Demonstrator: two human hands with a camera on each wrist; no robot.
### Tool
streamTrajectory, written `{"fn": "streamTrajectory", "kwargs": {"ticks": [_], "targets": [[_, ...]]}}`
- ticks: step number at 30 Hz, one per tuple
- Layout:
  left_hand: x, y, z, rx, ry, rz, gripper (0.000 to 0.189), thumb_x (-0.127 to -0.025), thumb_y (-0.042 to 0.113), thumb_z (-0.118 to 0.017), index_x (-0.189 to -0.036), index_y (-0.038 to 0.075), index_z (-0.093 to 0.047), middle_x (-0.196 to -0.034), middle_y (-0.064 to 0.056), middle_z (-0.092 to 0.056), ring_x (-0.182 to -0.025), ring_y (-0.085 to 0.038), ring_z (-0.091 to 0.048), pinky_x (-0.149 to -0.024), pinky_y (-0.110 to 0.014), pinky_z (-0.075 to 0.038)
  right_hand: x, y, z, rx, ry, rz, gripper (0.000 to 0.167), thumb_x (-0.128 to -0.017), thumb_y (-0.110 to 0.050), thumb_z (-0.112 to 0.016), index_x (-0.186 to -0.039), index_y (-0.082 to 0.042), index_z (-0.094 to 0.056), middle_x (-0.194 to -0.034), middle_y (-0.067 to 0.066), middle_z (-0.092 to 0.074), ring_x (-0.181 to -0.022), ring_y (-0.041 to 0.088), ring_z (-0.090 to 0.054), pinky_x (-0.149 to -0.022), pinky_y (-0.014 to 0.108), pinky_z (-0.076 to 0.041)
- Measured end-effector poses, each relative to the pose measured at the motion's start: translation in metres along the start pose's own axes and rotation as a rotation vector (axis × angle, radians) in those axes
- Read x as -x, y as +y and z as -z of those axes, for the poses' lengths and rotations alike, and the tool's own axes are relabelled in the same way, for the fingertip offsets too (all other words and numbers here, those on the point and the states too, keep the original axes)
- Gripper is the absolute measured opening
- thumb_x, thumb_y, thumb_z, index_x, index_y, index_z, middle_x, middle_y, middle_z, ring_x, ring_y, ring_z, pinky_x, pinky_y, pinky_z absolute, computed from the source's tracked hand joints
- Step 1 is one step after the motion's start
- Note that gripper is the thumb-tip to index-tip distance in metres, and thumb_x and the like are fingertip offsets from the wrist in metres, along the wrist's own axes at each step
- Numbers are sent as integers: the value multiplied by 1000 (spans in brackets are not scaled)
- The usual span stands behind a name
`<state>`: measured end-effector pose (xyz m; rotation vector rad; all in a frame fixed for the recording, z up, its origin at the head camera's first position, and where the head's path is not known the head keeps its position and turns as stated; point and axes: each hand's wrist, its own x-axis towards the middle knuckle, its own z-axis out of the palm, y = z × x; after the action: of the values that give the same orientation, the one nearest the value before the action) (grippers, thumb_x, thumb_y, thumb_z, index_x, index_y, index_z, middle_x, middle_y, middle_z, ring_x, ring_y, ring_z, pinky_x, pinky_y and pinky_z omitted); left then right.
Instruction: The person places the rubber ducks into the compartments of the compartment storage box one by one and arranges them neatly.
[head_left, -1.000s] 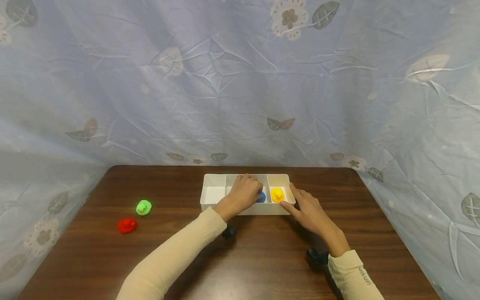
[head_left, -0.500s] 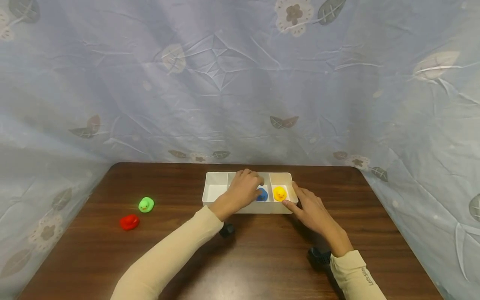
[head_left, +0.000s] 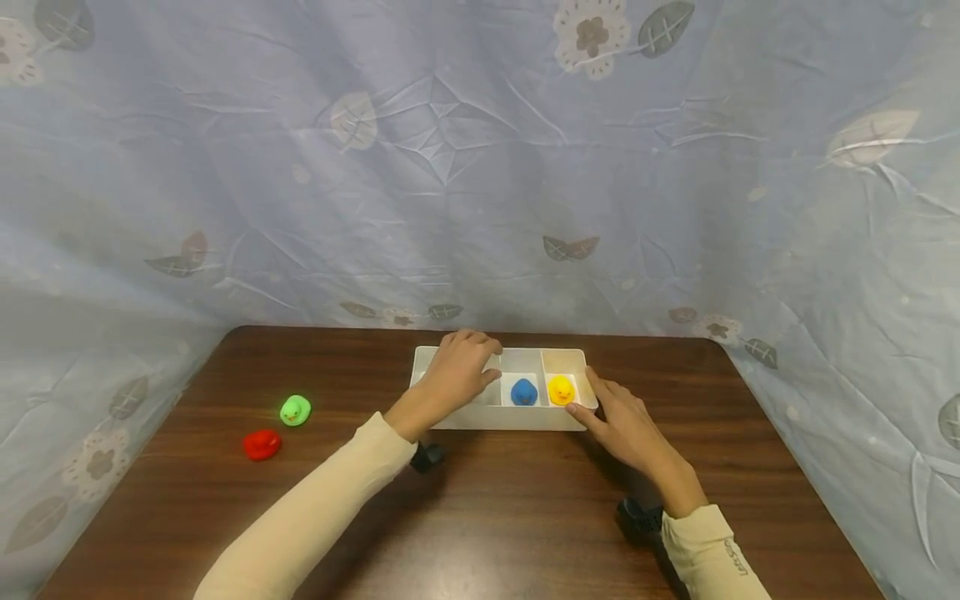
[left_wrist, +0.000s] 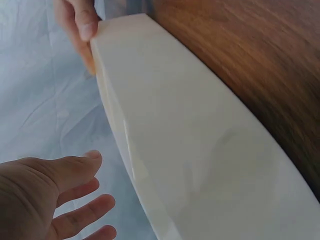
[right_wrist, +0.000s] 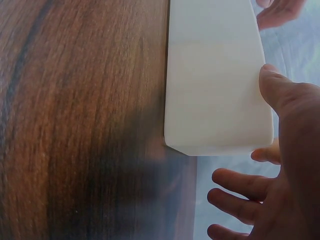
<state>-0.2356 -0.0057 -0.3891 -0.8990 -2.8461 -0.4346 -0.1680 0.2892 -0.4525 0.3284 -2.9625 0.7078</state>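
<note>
A white box with three compartments (head_left: pixel 510 419) stands near the table's back edge. In its middle compartment sits a blue rubber duck (head_left: pixel 523 392); a yellow rubber duck (head_left: pixel 562 390) occupies the right one. My left hand (head_left: pixel 452 375) is over the left part of the box, fingers spread and holding nothing, and it partly hides the left compartment. The left wrist view has its thumb and fingers apart beside the box wall (left_wrist: pixel 190 125). With the thumb at the front rim and a finger at the end wall, my right hand (head_left: pixel 626 425) grips the box's right end.
To the left on the dark wooden table (head_left: pixel 517 517) lie a green rubber duck (head_left: pixel 295 410) and a red rubber duck (head_left: pixel 262 444). A patterned pale curtain (head_left: pixel 480 208) hangs behind the table and along both sides.
My left hand has let go of the blue duck, spread its fingers and moved left, leaving the duck in the middle compartment. The right hand has stayed at the box's right end.
</note>
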Motion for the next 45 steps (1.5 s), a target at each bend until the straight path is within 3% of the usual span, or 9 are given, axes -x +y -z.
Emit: {"fn": "streamTrajectory", "kwargs": {"ticks": [20, 34, 45], "targets": [[33, -49, 27, -21, 49, 124, 39, -99, 27, -78, -133, 10, -71, -142, -12, -70, -136, -40, -61, -114, -61, -50, 0, -2, 1, 8, -19, -6, 86, -108, -56, -53, -167, 2, -27, -160, 32, -49, -148, 54, -46, -119, 75, -36], [57, -81, 32, -12, 77, 186, 39, -97, 25, -80, -131, 8, -72, -137, -14, -73, -133, -43, -62, -112, -66, -49, -2, -1, -1, 13, -21, -5, 85, -108, -55, -54, -166, 2, -28, -159, 33, -50, -146, 55, -48, -117, 76, -37], [84, -111, 39, -10, 59, 277, 42, -98, 25, -79, -133, 5, -69, -141, -20, -70, -134, -47, -58, -114, -68, -45, 0, -1, 0, 1, -24, -10, 86, -108, -55, -54, -166, 2, -28, -160, 35, -47, -146, 57, -46, -117, 76, -37]]}}
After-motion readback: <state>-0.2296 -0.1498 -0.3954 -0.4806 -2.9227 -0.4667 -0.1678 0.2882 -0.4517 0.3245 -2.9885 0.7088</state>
